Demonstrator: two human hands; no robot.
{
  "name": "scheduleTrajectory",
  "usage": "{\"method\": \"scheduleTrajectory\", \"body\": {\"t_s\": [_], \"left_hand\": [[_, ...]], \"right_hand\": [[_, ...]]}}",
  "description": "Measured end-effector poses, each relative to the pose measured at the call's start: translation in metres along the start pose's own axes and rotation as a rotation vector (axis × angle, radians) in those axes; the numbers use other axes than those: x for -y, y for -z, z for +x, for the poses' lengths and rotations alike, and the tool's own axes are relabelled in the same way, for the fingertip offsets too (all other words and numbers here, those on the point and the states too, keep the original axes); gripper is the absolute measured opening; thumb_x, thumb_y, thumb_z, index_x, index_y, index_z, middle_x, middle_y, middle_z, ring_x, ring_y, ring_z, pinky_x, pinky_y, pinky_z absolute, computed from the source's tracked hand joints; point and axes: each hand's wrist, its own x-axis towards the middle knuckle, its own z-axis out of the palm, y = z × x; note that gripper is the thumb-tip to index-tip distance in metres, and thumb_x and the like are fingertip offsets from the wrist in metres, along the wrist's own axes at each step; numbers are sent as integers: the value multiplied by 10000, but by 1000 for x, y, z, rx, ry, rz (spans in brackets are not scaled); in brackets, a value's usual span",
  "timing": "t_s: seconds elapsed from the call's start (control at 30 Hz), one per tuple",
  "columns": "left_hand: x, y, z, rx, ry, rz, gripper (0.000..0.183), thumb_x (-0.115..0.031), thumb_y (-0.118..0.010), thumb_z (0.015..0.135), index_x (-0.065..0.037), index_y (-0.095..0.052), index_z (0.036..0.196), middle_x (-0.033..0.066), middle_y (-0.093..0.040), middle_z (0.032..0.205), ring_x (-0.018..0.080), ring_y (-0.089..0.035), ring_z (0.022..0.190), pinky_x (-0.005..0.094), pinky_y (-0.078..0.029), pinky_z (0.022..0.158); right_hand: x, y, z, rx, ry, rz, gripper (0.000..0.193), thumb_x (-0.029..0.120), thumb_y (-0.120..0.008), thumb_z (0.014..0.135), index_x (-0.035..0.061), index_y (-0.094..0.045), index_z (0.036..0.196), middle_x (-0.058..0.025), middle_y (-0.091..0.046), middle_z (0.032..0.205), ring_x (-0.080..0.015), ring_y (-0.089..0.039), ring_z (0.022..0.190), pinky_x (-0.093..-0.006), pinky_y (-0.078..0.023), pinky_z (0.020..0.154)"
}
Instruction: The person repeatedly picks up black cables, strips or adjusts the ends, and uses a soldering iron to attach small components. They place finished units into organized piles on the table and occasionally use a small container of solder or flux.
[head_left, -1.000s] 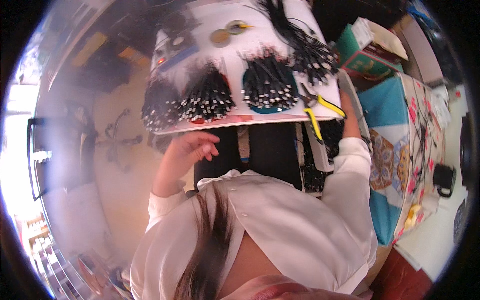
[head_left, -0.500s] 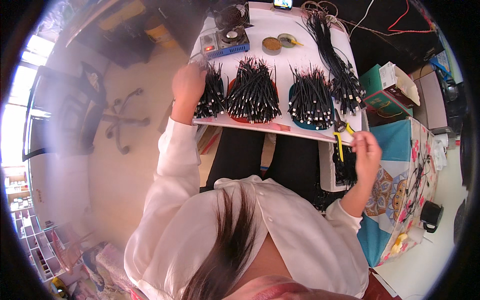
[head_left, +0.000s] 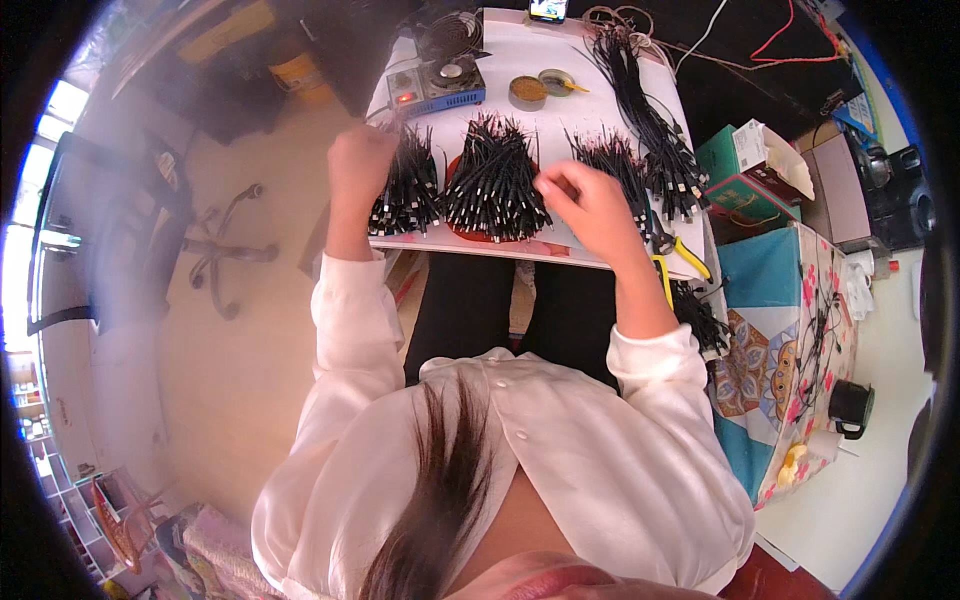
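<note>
My left hand (head_left: pixel 362 165) is closed at the left edge of the table, beside the left pile of black cables (head_left: pixel 408 190); what its fingers hold is hidden. My right hand (head_left: pixel 597 208) is over the table, fingers curled and thumb drawn in, between the middle pile of black cables (head_left: pixel 495 190) and the right pile (head_left: pixel 612 155), which it partly covers. Whatever may be in its fingers is too small to make out. Many cables end in metal plugs facing me. Cutting pliers (head_left: pixel 688 258) with yellow handles lie at the table's front right corner.
Behind the left pile stands a blue-sided heating device (head_left: pixel 450 98) with a lit red light. A round tin (head_left: pixel 527 93) of brownish material sits beside its lid (head_left: pixel 556 80). A long cable bundle (head_left: pixel 655 140) lies at right, near a green box (head_left: pixel 745 180).
My right hand has moved from beside the pliers, left and forward over the table between the middle and right piles. My left hand stays by the left pile. The view has shifted slightly.
</note>
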Motion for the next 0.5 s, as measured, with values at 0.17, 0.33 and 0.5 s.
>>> {"method": "scheduleTrajectory", "body": {"t_s": [0.17, 0.33, 0.5], "left_hand": [[-24, 29, -14, -36, 27, -417, 214, -200, -664, 830, 9, -658, 874, 115, -671, 775, 176, -642, 708, 322, -499, 673], [-45, 42, -59, 234, 146, -1246, 105, -112, -518, 934, -14, -538, 965, 108, -608, 837, 117, -534, 591, 186, -396, 523], [-47, 26, -88, 477, 268, -1438, 115, -63, -424, 964, -4, -504, 1023, 108, -606, 761, 72, -408, 496, 175, -285, 440]], "right_hand": [[-13, -14, 53, -35, 368, -462, 127, 82, -623, 835, 85, -631, 962, -56, -613, 874, -222, -603, 807, -317, -497, 684], [-6, -10, 71, 155, 498, -756, 199, 43, -627, 764, 116, -629, 949, -42, -596, 951, -245, -598, 915, -341, -508, 723], [18, 10, 39, -103, 794, -568, 176, 45, -608, 764, 75, -619, 937, -51, -601, 949, -247, -607, 875, -321, -508, 720]]}}
